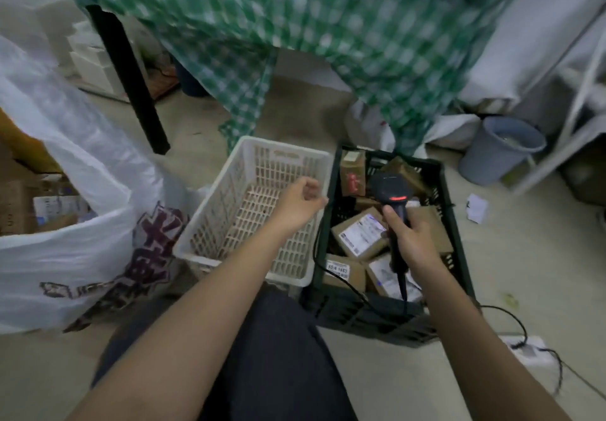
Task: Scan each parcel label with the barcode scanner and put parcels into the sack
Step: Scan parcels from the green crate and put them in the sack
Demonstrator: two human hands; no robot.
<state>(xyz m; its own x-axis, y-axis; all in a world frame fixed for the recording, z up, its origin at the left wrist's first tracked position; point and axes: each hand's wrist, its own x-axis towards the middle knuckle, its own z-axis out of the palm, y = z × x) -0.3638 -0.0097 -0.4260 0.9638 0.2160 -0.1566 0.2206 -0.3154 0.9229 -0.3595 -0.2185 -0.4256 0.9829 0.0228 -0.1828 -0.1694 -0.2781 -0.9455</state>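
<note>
Right hand point(414, 243) gripping black corded barcode scanner point(392, 210) above dark green plastic crate point(455, 224) of brown cardboard parcels point(359, 232). Left hand point(300, 206) loosely curled, empty, over white slatted basket point(196, 240). White plastic sack point(75, 250) far left.

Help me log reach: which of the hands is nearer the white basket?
Left. The left hand hovers over the white basket; the right hand grips the scanner over the dark crate beside it.
</note>
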